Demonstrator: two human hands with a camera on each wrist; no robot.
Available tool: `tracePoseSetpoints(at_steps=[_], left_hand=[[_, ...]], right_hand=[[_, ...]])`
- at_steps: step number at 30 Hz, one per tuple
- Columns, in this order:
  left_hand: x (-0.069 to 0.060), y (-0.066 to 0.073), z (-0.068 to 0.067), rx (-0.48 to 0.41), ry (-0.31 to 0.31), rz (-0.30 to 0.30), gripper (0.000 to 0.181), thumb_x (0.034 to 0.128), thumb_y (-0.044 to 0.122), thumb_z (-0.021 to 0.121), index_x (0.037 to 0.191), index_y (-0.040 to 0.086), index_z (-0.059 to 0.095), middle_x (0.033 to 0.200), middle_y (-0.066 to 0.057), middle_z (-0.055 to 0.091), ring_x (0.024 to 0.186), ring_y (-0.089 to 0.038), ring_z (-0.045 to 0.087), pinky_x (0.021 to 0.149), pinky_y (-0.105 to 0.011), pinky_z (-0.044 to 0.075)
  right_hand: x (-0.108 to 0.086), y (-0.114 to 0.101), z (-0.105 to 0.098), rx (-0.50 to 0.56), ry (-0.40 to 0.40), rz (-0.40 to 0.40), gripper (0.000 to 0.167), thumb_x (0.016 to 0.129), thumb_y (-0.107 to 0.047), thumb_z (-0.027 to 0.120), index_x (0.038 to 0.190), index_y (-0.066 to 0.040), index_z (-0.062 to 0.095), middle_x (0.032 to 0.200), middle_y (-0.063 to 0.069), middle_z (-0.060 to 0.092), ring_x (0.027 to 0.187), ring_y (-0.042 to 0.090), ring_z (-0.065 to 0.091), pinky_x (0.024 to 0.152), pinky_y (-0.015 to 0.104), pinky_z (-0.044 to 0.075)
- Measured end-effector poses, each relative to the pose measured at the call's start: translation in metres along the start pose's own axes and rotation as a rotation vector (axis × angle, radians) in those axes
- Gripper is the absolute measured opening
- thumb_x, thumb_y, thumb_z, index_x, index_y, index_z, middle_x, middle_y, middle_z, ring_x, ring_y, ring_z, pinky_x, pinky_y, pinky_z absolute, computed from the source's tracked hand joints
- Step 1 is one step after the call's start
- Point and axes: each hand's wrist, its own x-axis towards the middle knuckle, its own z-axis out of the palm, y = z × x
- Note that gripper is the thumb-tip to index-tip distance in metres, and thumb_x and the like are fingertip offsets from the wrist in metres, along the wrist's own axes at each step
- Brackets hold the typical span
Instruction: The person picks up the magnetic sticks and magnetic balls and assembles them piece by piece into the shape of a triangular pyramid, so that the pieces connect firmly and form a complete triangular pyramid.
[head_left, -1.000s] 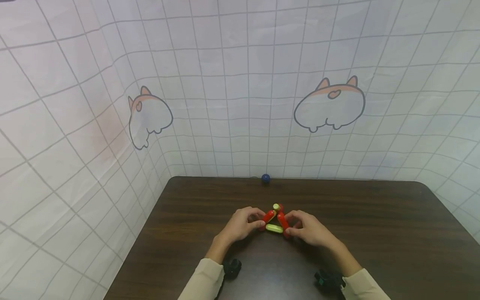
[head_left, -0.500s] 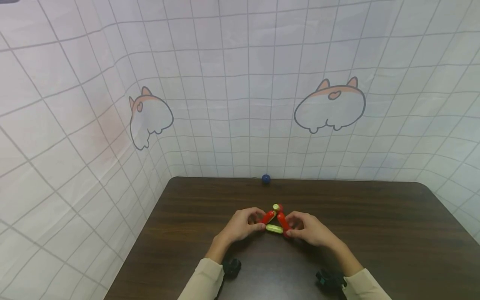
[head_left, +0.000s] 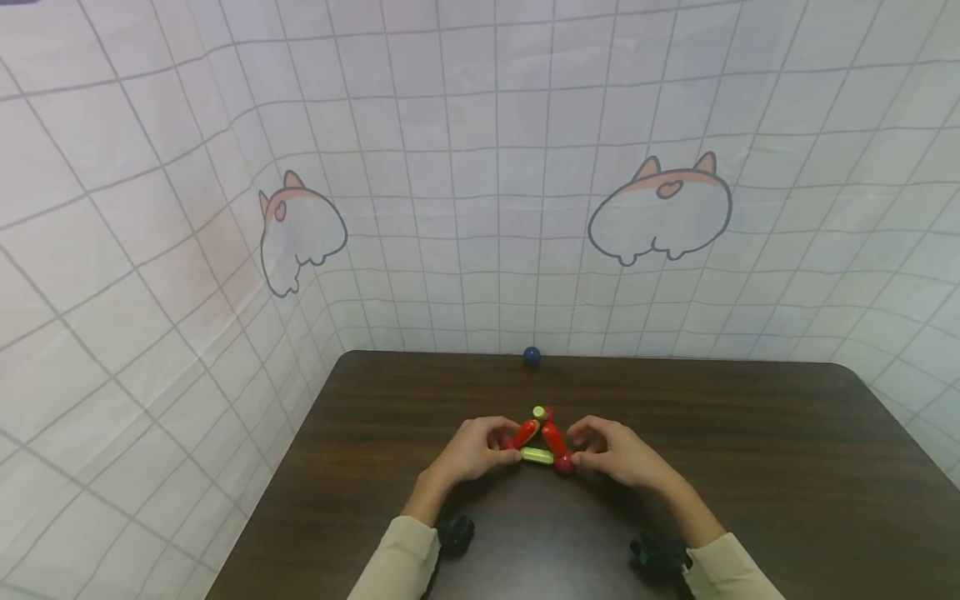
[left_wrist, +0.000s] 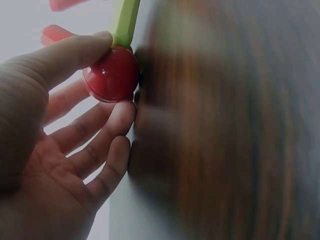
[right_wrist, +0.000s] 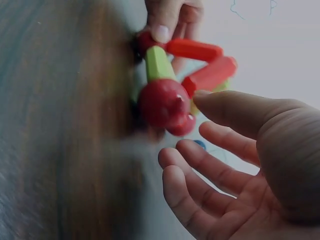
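Observation:
A small ball-and-rod building toy stands on the table, made of red and yellow-green rods joined at red balls. My left hand (head_left: 476,450) pinches its left corner ball (left_wrist: 112,75) between thumb and fingers. A yellow-green rod (head_left: 537,456) runs along the front to the right corner ball (head_left: 564,464). Two red rods lean up toward the top, the right one (head_left: 553,440) showing whole. My right hand (head_left: 618,454) is beside the right corner, its fingers loosely bent around nothing. In the right wrist view its thumb tip overlaps a red rod (right_wrist: 212,75); I cannot tell whether they touch.
A dark blue ball (head_left: 532,356) lies at the table's back edge. The dark wood table (head_left: 750,450) meets a white gridded cloth (head_left: 480,208) at the back and left. Black wrist cameras (head_left: 456,535) hang under both forearms.
The toy has shifted slightly left together with my left hand. My right hand, earlier holding the right side, has come away from the right corner ball, which now shows fully.

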Motion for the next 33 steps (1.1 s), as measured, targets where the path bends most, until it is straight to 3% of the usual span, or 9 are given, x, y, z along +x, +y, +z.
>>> tracePoseSetpoints(at_steps=[11,21,27,33], left_hand=[[-0.015,-0.020,-0.022,-0.014,0.037,-0.029,0.038,0.0902,0.026,0.080,0.125,0.015,0.070,0.093,0.003,0.069,0.074,-0.010,0.056,0.062,-0.024,0.046],[-0.022,-0.030,-0.039,-0.011,0.037,-0.044,0.037,0.0913,0.023,0.078,0.126,0.013,0.070,0.102,-0.001,0.072,0.074,-0.012,0.056,0.061,-0.025,0.047],[-0.028,-0.035,-0.045,-0.005,0.034,-0.060,0.037,0.0910,0.020,0.078,0.126,0.013,0.070,0.104,-0.002,0.072,0.074,-0.012,0.055,0.061,-0.025,0.046],[-0.031,-0.039,-0.049,-0.011,0.032,-0.065,0.037,0.0903,0.020,0.078,0.126,0.013,0.071,0.100,-0.001,0.070,0.074,-0.013,0.054,0.061,-0.025,0.044]], right_hand=[[0.017,0.009,-0.016,0.106,0.050,-0.022,0.036,0.097,-0.015,0.070,0.127,0.003,0.061,0.118,0.025,0.065,0.087,0.025,0.067,0.068,0.037,0.058],[0.073,0.018,-0.031,0.094,0.118,0.006,0.041,0.096,-0.018,0.071,0.132,-0.001,0.061,0.116,0.017,0.067,0.089,0.018,0.065,0.072,0.039,0.057],[0.109,0.015,-0.030,0.086,0.100,0.078,0.050,0.098,-0.023,0.070,0.142,-0.005,0.055,0.129,0.020,0.063,0.102,0.027,0.066,0.080,0.043,0.058],[0.135,0.012,-0.028,0.058,0.101,0.139,0.056,0.099,-0.024,0.069,0.150,-0.010,0.049,0.140,0.025,0.056,0.105,0.032,0.068,0.081,0.040,0.058]])
